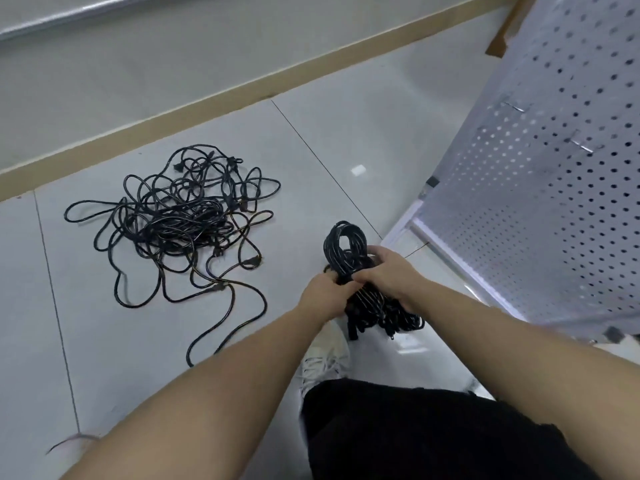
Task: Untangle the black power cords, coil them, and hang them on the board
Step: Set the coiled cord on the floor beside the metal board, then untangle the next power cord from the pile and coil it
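Head view is showing the coiled cord bundle [360,278] at lower centre, with the left hand [323,292] and right hand [391,275] both gripping its waist, fingers curled round it. Coiling is seemingly finishing; next, hanging it is calling for a lift right to the pegboard [554,168]. Tangled cords [180,216] are lying on the floor [346,140] at centre left, well apart.

The tangled cords [173,220] lie on the floor [104,323] to my left; the coiled bundle [360,271] sits between my hands, the pegboard [554,185] standing right, apparently just beside it.
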